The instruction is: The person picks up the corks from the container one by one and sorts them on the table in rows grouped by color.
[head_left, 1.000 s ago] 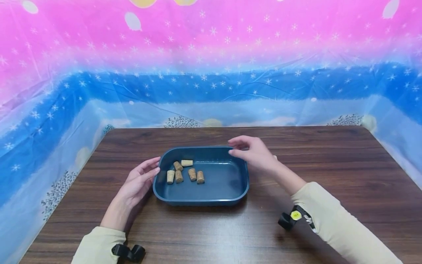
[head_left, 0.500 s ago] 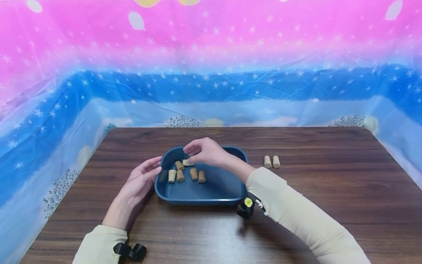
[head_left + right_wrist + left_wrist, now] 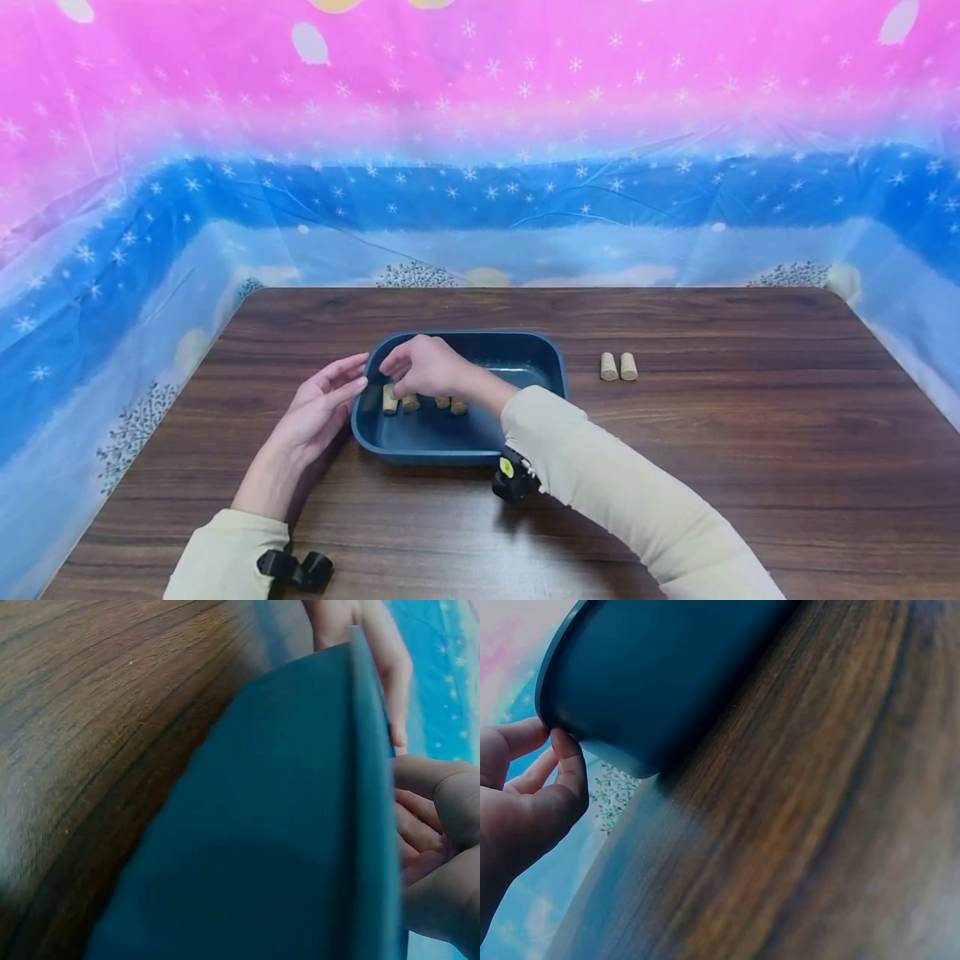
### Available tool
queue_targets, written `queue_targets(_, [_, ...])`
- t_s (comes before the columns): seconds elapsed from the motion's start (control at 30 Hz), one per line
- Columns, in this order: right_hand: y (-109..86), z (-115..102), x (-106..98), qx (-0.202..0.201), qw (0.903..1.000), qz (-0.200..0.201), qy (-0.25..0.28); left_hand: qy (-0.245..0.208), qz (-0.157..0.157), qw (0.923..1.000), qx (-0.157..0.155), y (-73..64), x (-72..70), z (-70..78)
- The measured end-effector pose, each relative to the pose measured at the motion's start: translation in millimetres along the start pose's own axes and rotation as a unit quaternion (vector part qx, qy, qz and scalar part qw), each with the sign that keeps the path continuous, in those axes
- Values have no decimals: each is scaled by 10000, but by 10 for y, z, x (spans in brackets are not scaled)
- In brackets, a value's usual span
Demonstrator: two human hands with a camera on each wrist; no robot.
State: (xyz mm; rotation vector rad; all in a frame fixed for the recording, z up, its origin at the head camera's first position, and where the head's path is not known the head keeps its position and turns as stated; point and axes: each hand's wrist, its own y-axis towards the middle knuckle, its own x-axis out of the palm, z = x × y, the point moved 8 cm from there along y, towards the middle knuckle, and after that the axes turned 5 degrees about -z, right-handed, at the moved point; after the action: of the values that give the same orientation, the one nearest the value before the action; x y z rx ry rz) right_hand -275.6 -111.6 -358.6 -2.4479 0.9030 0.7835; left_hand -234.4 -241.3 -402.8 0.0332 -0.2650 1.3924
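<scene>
A dark blue tray [image 3: 465, 457] stands on the table with several tapered corks in it, among them a pale cork [image 3: 389, 402] and a brown cork [image 3: 459, 407]. My right hand [image 3: 429, 367] is over the tray's left part, thumb and forefinger apart near the pale cork; nothing shows between them. It hides the farther corks. In the right wrist view the tray wall covers the corks and some of that hand. My left hand [image 3: 311, 412] touches the tray's left rim with relaxed fingertips, seen at the rim's edge in the left wrist view.
Two pale corks, a left one [image 3: 608, 367] and a right one [image 3: 628, 367], stand side by side on the brown wooden table [image 3: 712, 433], right of the tray. A pink and blue patterned cloth [image 3: 480, 192] hangs behind the table and along its sides.
My right hand has moved left and down from the tray's right rim to above the corks, bringing the two table corks into view. The left hand keeps its place at the rim.
</scene>
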Motion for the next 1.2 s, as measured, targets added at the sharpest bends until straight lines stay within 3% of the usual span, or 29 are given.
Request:
queue_targets(0.37, [94,27,137,241,9986,-18,-480,38,-15,10000,-17,-2,6,13])
queue_targets(0.53, [116,7,170,71,9966,26,-825,41,3,10000,-15,-6,-5,14])
queue_targets(0.77, [120,-18,223,-195,9866,105,-1617,36,22,10000,-7,0,-9,2])
queue_targets(1.2, [117,-49,214,-315,9847,-1,-1716,11,1,10000,3,8,-4,4])
